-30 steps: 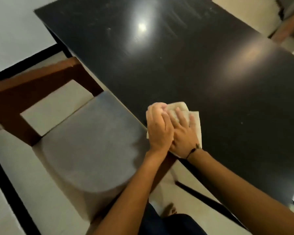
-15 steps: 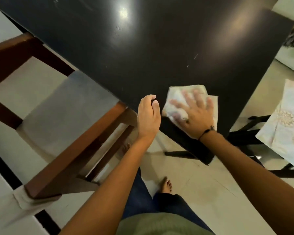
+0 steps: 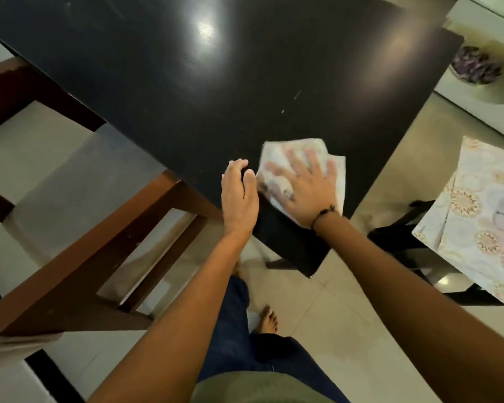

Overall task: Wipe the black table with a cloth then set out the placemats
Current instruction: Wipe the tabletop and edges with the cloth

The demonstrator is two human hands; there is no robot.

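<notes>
The glossy black table [image 3: 216, 91] fills the upper view, its near corner pointing toward me. A pale folded cloth [image 3: 336, 173] lies flat close to that corner. My right hand [image 3: 303, 187] presses on it with spread, straight fingers. My left hand [image 3: 239, 193] hovers at the table's near edge just left of the cloth, fingers loosely curved, holding nothing. Floral placemats [image 3: 477, 219] lie stacked on a dark seat at the right.
A brown wooden chair [image 3: 79, 257] with a grey seat stands at the table's left side. A bowl of purple pieces [image 3: 477, 68] sits on a pale surface at the upper right. Tiled floor and my bare feet show below.
My right hand slid the cloth along the near edge toward the table's corner. My left hand came off the cloth and opened beside it. The view swung right, revealing the placemats and bowl.
</notes>
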